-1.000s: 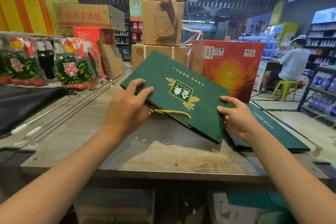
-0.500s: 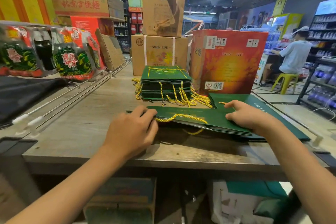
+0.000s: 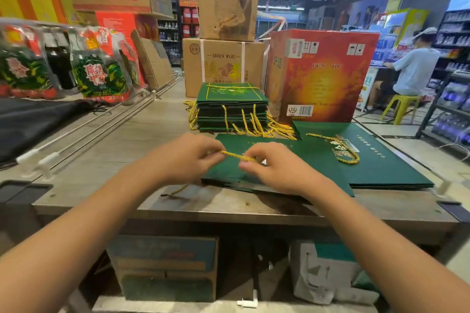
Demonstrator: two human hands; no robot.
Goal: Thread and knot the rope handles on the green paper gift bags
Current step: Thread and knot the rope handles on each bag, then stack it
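**A:** Which step was in hand?

**B:** The handle work on the near bag. The left hand [image 3: 189, 157] and the right hand [image 3: 273, 169] were together over the flat green paper gift bag [image 3: 312, 160] on the bench [image 3: 229, 206]. A short stretch of gold rope [image 3: 237, 156] ran taut between them.

**A:** How were the fingers set?

**B:** Narrow on both sides, each hand pinching one end of that stretch. The left fingers [image 3: 213, 151] were curled round the rope's left part, the right fingers [image 3: 250, 160] nipped the other end. Whether they were threading or knotting could not be told; the hole in the bag lay hidden under the right hand.

**A:** And the rest of that rope?

**B:** A loose tail [image 3: 178, 189] trailed toward the person from beneath the left hand, over the bag's near edge onto the bench.

**A:** Other bags?

**B:** Beyond the fingers stood a stack of finished bags [image 3: 232, 107] with gold handles spilling out. To the right of the right hand lay further flat bags [image 3: 381, 168], a handle loop [image 3: 348, 154] resting on top.

**A:** What would the next move call for?

**B:** Probably a steady pinch on the rope's tip, guiding it through the hole, then drawing slack and tying the end so it cannot slip back. The rope looked limp, so a short grip near the tip would serve best.
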